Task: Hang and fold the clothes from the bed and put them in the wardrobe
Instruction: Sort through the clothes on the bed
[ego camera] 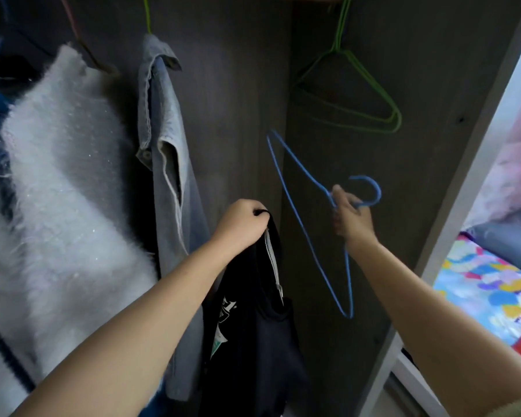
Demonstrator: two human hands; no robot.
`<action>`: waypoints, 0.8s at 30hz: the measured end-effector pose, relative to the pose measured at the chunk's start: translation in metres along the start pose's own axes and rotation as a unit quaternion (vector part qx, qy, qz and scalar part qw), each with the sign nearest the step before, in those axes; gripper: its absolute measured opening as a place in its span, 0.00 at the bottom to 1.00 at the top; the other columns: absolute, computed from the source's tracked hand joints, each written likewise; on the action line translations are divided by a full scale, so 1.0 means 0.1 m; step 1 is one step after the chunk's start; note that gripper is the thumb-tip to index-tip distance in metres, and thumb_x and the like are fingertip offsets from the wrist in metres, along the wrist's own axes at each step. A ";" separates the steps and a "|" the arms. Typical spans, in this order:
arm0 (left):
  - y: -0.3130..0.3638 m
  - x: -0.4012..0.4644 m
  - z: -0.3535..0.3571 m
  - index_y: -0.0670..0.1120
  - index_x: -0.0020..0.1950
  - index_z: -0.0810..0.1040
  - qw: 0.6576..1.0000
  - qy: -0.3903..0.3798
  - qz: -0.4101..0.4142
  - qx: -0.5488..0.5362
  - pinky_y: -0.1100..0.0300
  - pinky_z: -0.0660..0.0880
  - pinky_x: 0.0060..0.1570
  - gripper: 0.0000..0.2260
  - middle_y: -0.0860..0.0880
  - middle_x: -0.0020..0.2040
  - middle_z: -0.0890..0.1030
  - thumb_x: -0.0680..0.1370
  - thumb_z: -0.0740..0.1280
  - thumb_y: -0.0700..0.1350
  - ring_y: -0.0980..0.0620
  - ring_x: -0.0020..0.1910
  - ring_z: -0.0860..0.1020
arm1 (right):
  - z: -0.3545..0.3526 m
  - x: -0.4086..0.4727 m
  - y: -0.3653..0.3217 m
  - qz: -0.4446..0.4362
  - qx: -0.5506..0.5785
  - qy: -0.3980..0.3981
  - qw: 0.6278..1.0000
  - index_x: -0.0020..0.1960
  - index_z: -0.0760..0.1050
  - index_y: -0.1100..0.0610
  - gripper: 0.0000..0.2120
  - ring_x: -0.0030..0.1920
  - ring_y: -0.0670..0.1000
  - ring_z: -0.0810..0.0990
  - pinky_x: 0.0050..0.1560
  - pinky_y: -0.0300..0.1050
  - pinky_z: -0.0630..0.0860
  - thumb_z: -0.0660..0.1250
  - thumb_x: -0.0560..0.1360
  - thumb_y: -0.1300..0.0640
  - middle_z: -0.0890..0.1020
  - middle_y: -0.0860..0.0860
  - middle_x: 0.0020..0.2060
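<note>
Gripping blue hanger [313, 236], tilted, hook [370, 189] rightward

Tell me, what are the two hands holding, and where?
Left hand grips the black printed garment by its top edge. Right hand grips the blue wire hanger at its neck, just below the hook.

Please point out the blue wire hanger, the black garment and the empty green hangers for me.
blue wire hanger [295, 216], head view, on its long straight side.
black garment [253, 341], head view, on its dark front.
green hangers [396, 117], head view, on their lower right corner.
</note>
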State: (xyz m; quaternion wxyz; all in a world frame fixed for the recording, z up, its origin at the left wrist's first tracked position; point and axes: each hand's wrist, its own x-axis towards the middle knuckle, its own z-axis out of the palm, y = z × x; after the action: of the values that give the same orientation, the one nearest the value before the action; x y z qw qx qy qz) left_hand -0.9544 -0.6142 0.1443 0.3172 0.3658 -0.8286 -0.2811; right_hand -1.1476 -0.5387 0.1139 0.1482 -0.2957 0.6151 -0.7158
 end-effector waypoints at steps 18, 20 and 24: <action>0.18 -0.90 0.34 0.45 0.38 0.81 0.939 -0.174 -0.175 -0.240 0.60 0.74 0.42 0.09 0.47 0.38 0.79 0.77 0.65 0.41 0.51 0.40 0.77 | -0.87 -1.76 -0.11 0.081 0.317 -0.048 0.944 0.22 0.61 0.52 0.24 0.17 0.43 0.55 0.19 0.37 0.50 0.61 0.70 0.40 0.57 0.46 0.17; 0.34 -0.91 0.26 0.44 0.38 0.81 0.926 -0.193 -0.172 -0.275 0.61 0.74 0.36 0.09 0.46 0.35 0.79 0.77 0.65 0.39 0.50 0.34 0.77 | -0.89 -1.82 -0.04 0.080 0.284 -0.045 0.954 0.21 0.61 0.51 0.24 0.17 0.43 0.54 0.21 0.37 0.48 0.60 0.72 0.42 0.57 0.46 0.17; 0.49 -0.87 0.09 0.41 0.39 0.81 0.916 -0.164 -0.174 -0.321 0.63 0.75 0.29 0.06 0.47 0.27 0.78 0.74 0.66 0.36 0.51 0.26 0.76 | -1.11 -1.95 0.22 0.093 0.123 -0.040 0.987 0.20 0.65 0.54 0.28 0.18 0.45 0.56 0.21 0.34 0.50 0.62 0.77 0.47 0.60 0.49 0.17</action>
State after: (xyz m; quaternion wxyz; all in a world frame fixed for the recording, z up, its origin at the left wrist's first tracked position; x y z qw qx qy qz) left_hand -0.9358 -0.5159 0.1450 0.2237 0.3319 -0.6570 -0.6389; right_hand -1.0660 -0.3426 0.0384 0.2738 -0.2451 0.5405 -0.7568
